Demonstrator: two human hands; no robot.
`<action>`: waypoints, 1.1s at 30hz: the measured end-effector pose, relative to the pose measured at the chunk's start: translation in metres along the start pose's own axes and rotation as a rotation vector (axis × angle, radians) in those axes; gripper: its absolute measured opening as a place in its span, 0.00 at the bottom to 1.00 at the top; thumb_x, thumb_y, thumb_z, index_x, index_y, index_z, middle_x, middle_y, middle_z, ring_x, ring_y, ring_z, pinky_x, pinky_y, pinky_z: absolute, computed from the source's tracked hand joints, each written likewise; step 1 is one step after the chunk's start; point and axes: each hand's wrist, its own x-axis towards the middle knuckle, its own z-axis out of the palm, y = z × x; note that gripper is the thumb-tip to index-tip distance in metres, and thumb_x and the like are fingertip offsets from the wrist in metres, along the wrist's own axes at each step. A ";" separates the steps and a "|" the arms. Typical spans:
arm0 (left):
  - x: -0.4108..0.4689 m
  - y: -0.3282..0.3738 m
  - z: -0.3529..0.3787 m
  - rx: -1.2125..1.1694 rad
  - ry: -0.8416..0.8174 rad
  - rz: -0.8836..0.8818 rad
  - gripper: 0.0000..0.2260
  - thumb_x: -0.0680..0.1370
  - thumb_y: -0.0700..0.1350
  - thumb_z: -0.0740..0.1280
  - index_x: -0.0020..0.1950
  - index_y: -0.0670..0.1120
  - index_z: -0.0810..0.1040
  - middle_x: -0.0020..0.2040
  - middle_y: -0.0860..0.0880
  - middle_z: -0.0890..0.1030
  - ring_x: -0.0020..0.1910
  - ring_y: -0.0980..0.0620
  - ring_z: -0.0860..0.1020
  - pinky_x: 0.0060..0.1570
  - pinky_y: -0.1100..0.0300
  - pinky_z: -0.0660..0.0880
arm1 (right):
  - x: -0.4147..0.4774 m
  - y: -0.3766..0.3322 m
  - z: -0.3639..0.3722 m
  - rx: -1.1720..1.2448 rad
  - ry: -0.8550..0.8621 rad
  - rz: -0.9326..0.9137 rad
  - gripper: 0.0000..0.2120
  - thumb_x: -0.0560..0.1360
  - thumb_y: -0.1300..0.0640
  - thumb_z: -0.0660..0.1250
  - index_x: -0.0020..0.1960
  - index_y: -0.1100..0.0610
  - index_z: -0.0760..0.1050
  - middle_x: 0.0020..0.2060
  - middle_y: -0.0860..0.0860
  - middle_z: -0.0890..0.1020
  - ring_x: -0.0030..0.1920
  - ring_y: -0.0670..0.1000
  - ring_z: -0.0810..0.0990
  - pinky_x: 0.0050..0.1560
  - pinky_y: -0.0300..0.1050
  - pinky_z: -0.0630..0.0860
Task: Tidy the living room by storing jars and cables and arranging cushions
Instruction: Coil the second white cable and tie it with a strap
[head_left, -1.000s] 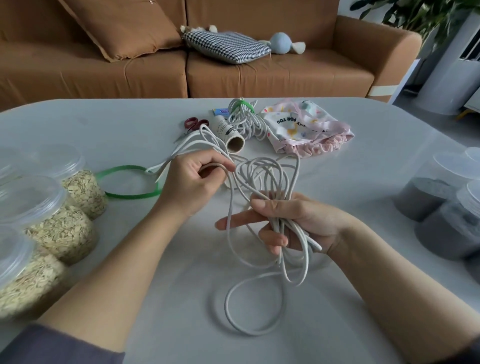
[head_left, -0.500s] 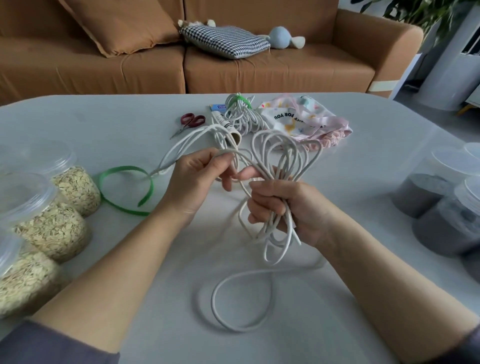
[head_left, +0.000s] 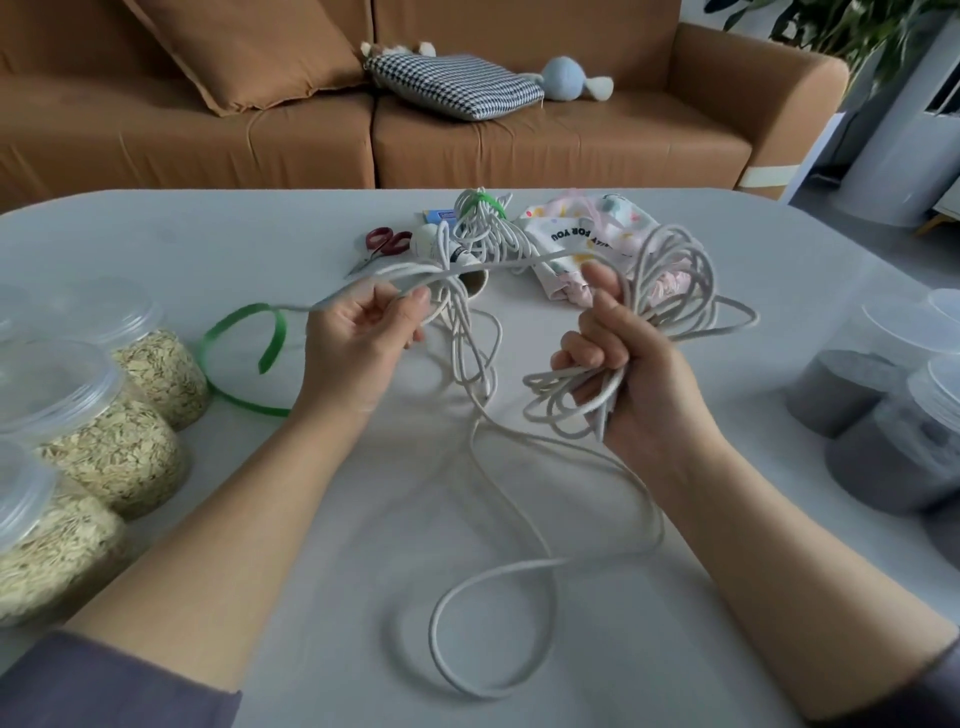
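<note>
Holds the white cable (head_left: 680, 312) up over the middle of the table (head_left: 208, 249). Grips a bunch of gathered loops in the right hand (head_left: 639, 384), fingers curled tight round its waist, with loops fanning out far and right of the fist and poking out on its near side. Pinches a single strand in the left hand (head_left: 358, 348), thumb against fingertips, drawn across toward the right. Leaves the spare length trailing down to a slack loop on the near table. Looks light, limp and matte rather than slippery; likely to sag, snag and spring out of a loose coil. Best taken at the bunch's waist, all loops at once, then cinched, perhaps with the green strap (head_left: 275, 343) lying left.
</note>
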 end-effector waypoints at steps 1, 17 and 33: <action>0.001 0.000 -0.001 -0.012 0.025 -0.001 0.12 0.70 0.52 0.70 0.33 0.47 0.73 0.26 0.56 0.76 0.29 0.58 0.72 0.36 0.65 0.71 | 0.001 -0.002 0.000 0.035 0.009 -0.020 0.11 0.73 0.60 0.59 0.45 0.51 0.80 0.20 0.45 0.63 0.23 0.43 0.67 0.30 0.35 0.72; -0.012 0.000 0.012 0.595 -0.310 0.513 0.13 0.80 0.49 0.62 0.45 0.42 0.80 0.37 0.51 0.79 0.36 0.50 0.76 0.35 0.53 0.74 | 0.000 0.007 -0.006 -0.262 -0.071 0.031 0.07 0.75 0.61 0.61 0.47 0.59 0.78 0.24 0.48 0.65 0.26 0.48 0.69 0.35 0.41 0.73; -0.015 0.003 0.015 0.587 -0.456 0.499 0.13 0.79 0.50 0.63 0.47 0.44 0.82 0.39 0.53 0.81 0.37 0.53 0.77 0.37 0.58 0.74 | 0.001 0.008 -0.009 -0.533 -0.051 -0.083 0.03 0.72 0.58 0.67 0.42 0.58 0.78 0.31 0.51 0.77 0.34 0.48 0.76 0.37 0.40 0.75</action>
